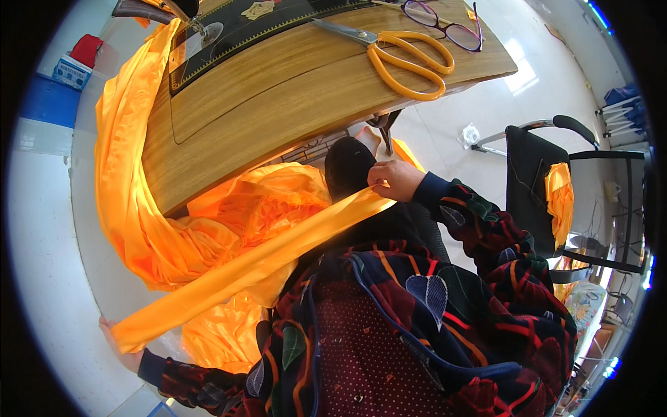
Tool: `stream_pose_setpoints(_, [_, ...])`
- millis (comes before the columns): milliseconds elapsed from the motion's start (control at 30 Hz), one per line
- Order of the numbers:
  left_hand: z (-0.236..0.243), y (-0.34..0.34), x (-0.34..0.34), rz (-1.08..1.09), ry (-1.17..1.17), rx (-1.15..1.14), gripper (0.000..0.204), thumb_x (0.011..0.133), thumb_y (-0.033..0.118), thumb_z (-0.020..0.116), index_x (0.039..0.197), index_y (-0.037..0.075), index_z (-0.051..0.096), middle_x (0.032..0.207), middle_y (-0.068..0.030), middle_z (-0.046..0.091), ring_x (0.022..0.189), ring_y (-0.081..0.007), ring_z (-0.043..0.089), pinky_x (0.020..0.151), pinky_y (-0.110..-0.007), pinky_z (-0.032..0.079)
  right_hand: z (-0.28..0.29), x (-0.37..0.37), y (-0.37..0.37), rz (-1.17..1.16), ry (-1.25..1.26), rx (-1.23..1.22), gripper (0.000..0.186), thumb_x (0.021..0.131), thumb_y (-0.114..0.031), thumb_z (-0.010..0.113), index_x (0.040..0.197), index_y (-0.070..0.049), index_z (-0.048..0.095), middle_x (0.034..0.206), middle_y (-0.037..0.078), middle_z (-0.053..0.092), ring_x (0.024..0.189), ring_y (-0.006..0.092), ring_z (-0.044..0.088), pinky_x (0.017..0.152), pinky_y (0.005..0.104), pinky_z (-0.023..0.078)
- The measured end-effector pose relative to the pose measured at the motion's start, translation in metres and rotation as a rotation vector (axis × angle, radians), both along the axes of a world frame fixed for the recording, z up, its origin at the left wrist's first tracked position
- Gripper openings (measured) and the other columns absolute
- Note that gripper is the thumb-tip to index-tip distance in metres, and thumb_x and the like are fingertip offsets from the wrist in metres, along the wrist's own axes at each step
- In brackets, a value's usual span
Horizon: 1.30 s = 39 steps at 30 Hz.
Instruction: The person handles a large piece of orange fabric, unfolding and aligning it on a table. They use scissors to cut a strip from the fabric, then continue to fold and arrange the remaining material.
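In the upper middle of the frame I see a wooden sewing table (292, 83) with a light grain top, its edges bowed by the lens. A pair of large scissors (396, 52) with orange-yellow handles lies on it toward the upper right, blades pointing left. Just beyond them, at the top edge, a pair of purple-rimmed glasses (445, 24) rests on the wood. A dark panel (243, 35) with a ruled yellow border sits in the top toward the upper left. Orange satin cloth (128, 160) drapes over the table's left edge and hangs down toward the pale floor (48, 243).
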<state>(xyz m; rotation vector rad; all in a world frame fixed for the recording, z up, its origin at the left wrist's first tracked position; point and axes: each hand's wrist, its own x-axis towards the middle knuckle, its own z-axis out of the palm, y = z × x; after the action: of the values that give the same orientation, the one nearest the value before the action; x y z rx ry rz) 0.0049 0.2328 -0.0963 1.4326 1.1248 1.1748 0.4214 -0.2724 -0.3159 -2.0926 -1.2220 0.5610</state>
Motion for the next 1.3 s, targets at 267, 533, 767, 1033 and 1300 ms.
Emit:
stream_pose_setpoints(267, [0.0, 0.024, -0.032, 0.06, 0.051, 0.012, 0.046, 0.094, 0.028, 0.057, 0.13, 0.0, 0.054, 0.113, -0.0125, 0.055, 0.105, -0.0204, 0.055, 0.089, -0.031, 0.046, -0.023, 0.003, -0.021, -0.126, 0.054, -0.125, 0.018, 0.077, -0.013, 0.063, 0.093, -0.006, 0.059, 0.091, 0.012, 0.062, 0.089, 0.0339, 0.061, 0.077, 0.0408, 0.05])
stream_pose_setpoints(533, [0.012, 0.011, -0.025, -0.305, 0.273, -0.065, 0.045, 0.097, 0.023, 0.052, 0.133, -0.004, 0.049, 0.111, -0.0105, 0.057, 0.102, -0.0182, 0.056, 0.089, -0.028, 0.045, 0.001, -0.015, -0.004, 0.08, -0.056, 0.036, 0.062, 0.065, -0.034, 0.079, 0.118, -0.008, 0.059, 0.122, 0.013, 0.056, 0.108, 0.0323, 0.055, 0.091, 0.0431, 0.044])
stream_pose_setpoints(767, [0.019, -0.034, 0.016, -0.011, -0.067, 0.147, 0.03, 0.098, 0.021, 0.049, 0.118, -0.001, 0.051, 0.093, -0.0057, 0.049, 0.089, -0.0145, 0.054, 0.083, -0.025, 0.047, 0.013, -0.058, 0.058, 0.184, -0.229, -0.404, 0.043, 0.071, -0.033, 0.072, 0.105, -0.008, 0.064, 0.105, 0.011, 0.066, 0.101, 0.0284, 0.061, 0.085, 0.0433, 0.045])
stream_pose_setpoints(1033, [0.025, -0.058, 0.047, -0.943, 0.634, -0.156, 0.056, 0.076, 0.027, 0.078, 0.118, 0.005, 0.048, 0.101, -0.0015, 0.049, 0.086, -0.0104, 0.055, 0.078, -0.023, 0.047, 0.17, 0.003, 0.047, 0.27, 0.978, 0.125, 0.032, 0.086, -0.003, 0.049, 0.117, 0.002, 0.055, 0.096, 0.011, 0.067, 0.085, 0.0175, 0.066, 0.074, 0.0282, 0.051])
stream_pose_setpoints(1300, [0.043, -0.19, 0.184, -1.352, 0.198, 0.229, 0.088, 0.065, 0.02, 0.085, 0.139, 0.006, 0.039, 0.136, -0.0104, 0.045, 0.126, -0.0242, 0.044, 0.103, -0.036, 0.036, 0.335, 0.009, 0.115, 0.649, -0.314, 0.649, 0.028, 0.085, -0.015, 0.056, 0.108, 0.0, 0.06, 0.094, 0.011, 0.066, 0.081, 0.0223, 0.064, 0.072, 0.0313, 0.052])
